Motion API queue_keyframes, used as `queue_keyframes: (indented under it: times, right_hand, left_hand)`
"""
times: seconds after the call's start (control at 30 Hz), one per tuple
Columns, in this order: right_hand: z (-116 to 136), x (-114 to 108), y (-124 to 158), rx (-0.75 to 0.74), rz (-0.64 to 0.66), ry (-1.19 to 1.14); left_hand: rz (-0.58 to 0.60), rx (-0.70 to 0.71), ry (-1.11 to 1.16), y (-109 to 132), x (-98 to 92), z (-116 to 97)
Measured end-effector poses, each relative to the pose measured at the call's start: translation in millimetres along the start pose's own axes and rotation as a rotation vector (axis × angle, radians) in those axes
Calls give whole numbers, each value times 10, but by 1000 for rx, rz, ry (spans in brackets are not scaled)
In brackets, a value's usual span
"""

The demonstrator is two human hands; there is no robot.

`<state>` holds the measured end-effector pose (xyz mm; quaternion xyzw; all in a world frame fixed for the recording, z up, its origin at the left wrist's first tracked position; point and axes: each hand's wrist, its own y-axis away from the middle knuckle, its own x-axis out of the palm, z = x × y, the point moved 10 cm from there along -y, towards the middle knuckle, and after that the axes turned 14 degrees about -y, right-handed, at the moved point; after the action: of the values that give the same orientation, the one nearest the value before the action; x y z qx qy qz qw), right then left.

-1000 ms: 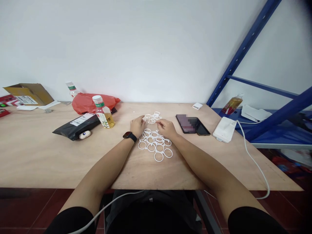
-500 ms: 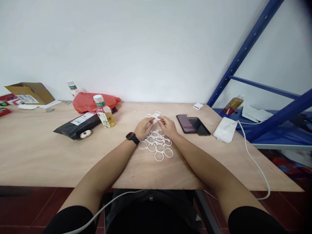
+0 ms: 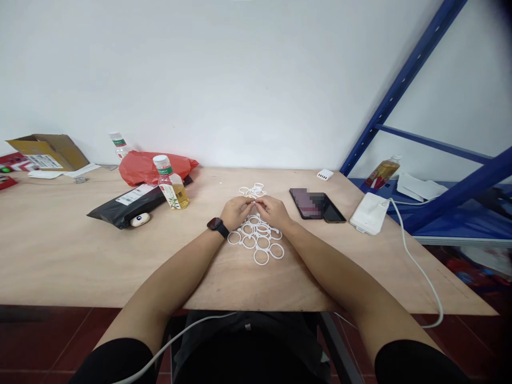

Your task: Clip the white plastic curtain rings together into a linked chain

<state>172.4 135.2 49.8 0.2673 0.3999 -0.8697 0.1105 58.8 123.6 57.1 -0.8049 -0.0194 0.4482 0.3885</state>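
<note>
Right hand (image 3: 274,211) moved nearer left hand (image 3: 235,212), white rings (image 3: 256,235) nearby

The white rings (image 3: 256,234) before me look like smooth plastic, on a matt wooden tabletop (image 3: 80,256) with faint grain. My smartwatch (image 3: 215,223) has a glossy face; I see crinkled plastic in the red bag (image 3: 144,168), slick film on the black mailer (image 3: 112,211), and painted metal on the rack (image 3: 400,85).

A plain workroom, possibly a stockroom. To the right of your right hand (image 3: 274,212), blue metal shelving (image 3: 401,88); to the left of your left hand (image 3: 236,213), a black mailing bag (image 3: 110,214) and an open cardboard carton (image 3: 72,152); beneath both hands, a plywood worktop (image 3: 100,261); nearer you, red floor tiles (image 3: 52,341).
</note>
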Motion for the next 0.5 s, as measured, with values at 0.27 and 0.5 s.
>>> queue_keyframes:
  times: [0.27,0.5]
  right_hand:
    - [6,41,7,-22,75,45]
    - [-7,18,-16,17,37,30]
  left_hand:
    - [-14,66,-98,-13,-20,-29]
    - [-7,39,-103,-19,3,11]
